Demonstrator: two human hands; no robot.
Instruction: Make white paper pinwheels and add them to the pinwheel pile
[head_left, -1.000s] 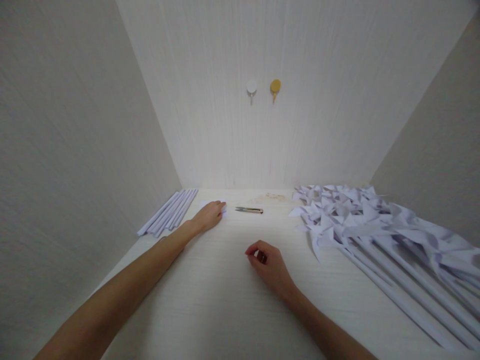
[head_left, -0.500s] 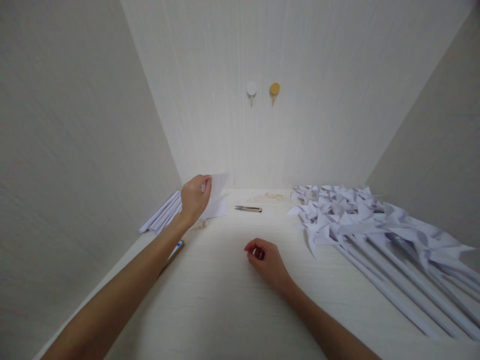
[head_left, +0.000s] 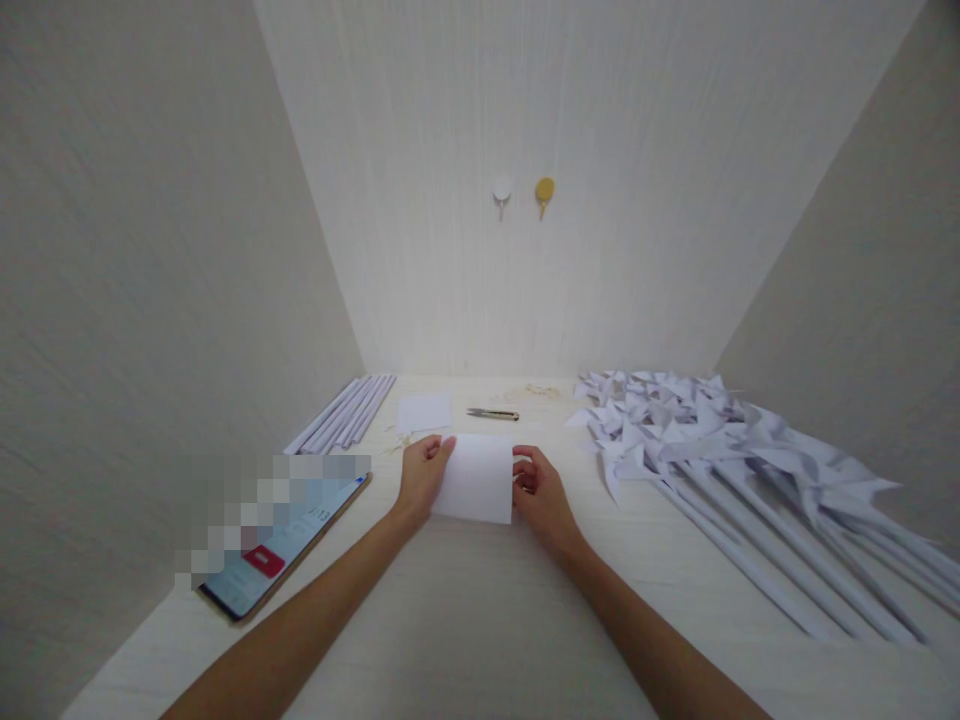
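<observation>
A square white sheet of paper (head_left: 475,480) is held a little above the table in front of me. My left hand (head_left: 422,478) pinches its left edge, thumb on top. At the opposite edge, my right hand (head_left: 541,500) has its fingers curved and apart, the tips right beside or just touching the paper. Whether any fingertip is behind the sheet cannot be made out. More white paper (head_left: 424,412) lies flat behind my left hand. Beyond the held sheet lie small thread snips (head_left: 493,414), blades pointing left.
Rolled white paper sticks (head_left: 345,412) lie at the back left. A phone (head_left: 289,550) with its screen lit rests nearer on that side. Many paper pinwheels (head_left: 675,430) on sticks are heaped along the right. Walls enclose the table (head_left: 442,620); two hooks (head_left: 545,190) hang on the back one.
My left hand has brought the sheet from the back left toward the middle, down beside my right hand. The phone and paper sticks are now less covered by my left arm.
</observation>
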